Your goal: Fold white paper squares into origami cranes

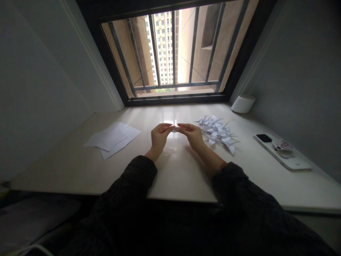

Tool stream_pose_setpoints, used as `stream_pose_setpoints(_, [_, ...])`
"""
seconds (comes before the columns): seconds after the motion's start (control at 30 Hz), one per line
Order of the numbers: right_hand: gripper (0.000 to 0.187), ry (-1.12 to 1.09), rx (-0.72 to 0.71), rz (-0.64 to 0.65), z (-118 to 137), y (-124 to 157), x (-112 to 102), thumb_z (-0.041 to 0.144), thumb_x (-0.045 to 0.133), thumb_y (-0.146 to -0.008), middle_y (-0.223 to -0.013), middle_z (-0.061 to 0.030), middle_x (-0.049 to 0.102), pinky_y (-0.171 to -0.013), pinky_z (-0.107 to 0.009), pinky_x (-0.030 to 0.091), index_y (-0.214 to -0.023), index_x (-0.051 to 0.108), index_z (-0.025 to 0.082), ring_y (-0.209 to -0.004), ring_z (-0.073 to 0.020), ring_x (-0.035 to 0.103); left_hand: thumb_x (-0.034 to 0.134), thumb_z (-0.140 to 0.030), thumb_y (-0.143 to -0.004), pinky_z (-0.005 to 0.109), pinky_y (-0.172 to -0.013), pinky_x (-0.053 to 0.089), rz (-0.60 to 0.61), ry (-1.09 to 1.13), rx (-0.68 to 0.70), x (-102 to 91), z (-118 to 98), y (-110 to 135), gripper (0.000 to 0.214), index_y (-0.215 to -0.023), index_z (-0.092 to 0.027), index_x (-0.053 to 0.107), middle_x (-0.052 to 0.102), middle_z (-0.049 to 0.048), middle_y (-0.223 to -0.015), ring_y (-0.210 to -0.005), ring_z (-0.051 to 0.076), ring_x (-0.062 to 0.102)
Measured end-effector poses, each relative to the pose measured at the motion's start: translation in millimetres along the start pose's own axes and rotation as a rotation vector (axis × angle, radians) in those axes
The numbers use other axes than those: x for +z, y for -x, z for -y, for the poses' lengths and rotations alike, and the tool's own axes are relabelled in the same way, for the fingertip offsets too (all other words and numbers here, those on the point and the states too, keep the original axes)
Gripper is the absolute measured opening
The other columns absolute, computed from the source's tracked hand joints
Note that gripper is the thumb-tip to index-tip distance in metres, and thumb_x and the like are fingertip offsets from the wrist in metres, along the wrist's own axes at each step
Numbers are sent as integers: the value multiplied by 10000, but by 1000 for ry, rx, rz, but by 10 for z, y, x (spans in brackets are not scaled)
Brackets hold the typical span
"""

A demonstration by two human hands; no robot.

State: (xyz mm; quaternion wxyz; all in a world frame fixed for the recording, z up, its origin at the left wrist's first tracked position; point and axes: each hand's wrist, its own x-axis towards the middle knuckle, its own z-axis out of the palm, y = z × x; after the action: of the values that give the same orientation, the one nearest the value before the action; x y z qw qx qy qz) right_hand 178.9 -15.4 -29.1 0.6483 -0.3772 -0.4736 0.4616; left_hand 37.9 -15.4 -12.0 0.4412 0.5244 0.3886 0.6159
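My left hand (159, 136) and my right hand (192, 134) meet over the middle of the pale desk (176, 174). Both pinch a small folded piece of white paper (174, 129) between their fingertips, a little above the desk top. Most of that paper is hidden by my fingers. A heap of several folded white paper cranes (217, 132) lies just right of my right hand. Several flat white paper sheets (113, 138) lie spread to the left of my left hand. Dark sleeves cover both forearms.
A white phone (283, 153) with a round sticker-like grip lies face down at the right. A white cylinder (243, 104) rests in the far right corner. A barred window (173, 53) stands behind the desk, walls on both sides.
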Motion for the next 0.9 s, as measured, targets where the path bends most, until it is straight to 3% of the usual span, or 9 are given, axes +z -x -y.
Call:
stream_pose_setpoints(0.13, [333, 104, -71, 50, 18, 2, -6, 387, 786, -617, -836, -49, 739, -836, -395, 526, -896, 732, 214, -813, -216, 690, 776, -382, -622, 304, -715, 501, -1, 9, -146, -33, 42, -38, 405, -955, -173, 678, 720, 51, -784, -749, 169, 669])
stream_pose_setpoints(0.3, [424, 348, -275, 185, 98, 0, -23, 388, 789, -623, -947, -25, 693, -817, -352, 502, -1023, 693, 281, -866, -181, 627, 710, -389, -689, 287, -702, 504, 42, 123, -375, -74, 55, -92, 321, -936, -186, 684, 705, 71, -914, -736, 151, 664])
stream_pose_setpoints(0.57, [262, 452, -311, 155, 115, -15, -50, 436, 712, -702, -917, -31, 671, -756, -331, 485, -897, 702, 261, -838, -174, 598, 678, -421, -716, 289, -624, 519, 232, 59, -452, -88, 60, -82, 268, -827, -178, 691, 680, 63, -759, -586, 125, 610])
stream_pose_setpoints(0.67, [226, 424, -272, 106, 99, -30, -48, 440, 709, -697, -842, -27, 697, -742, -334, 492, -801, 701, 239, -788, -174, 615, 631, -550, -734, 277, -578, 515, 245, -10, -417, -77, 58, -77, 398, -814, -164, 686, 673, 82, -726, -600, 149, 630])
stream_pose_setpoints(0.73, [224, 402, -236, 58, 98, -43, -52, 445, 703, -694, -793, -23, 708, -727, -331, 498, -759, 698, 231, -756, -174, 630, 597, -600, -739, 266, -566, 511, 245, -73, -323, -75, 54, -76, 457, -835, -162, 688, 687, 95, -779, -647, 166, 650])
stream_pose_setpoints(0.9, [220, 382, -201, -17, 121, -59, -74, 417, 706, -687, -775, -28, 724, -701, -321, 500, -791, 717, 223, -747, -187, 659, 693, -501, -691, 260, -624, 507, 281, -207, -72, -86, 60, -72, 372, -869, -175, 704, 707, 77, -854, -752, 170, 655])
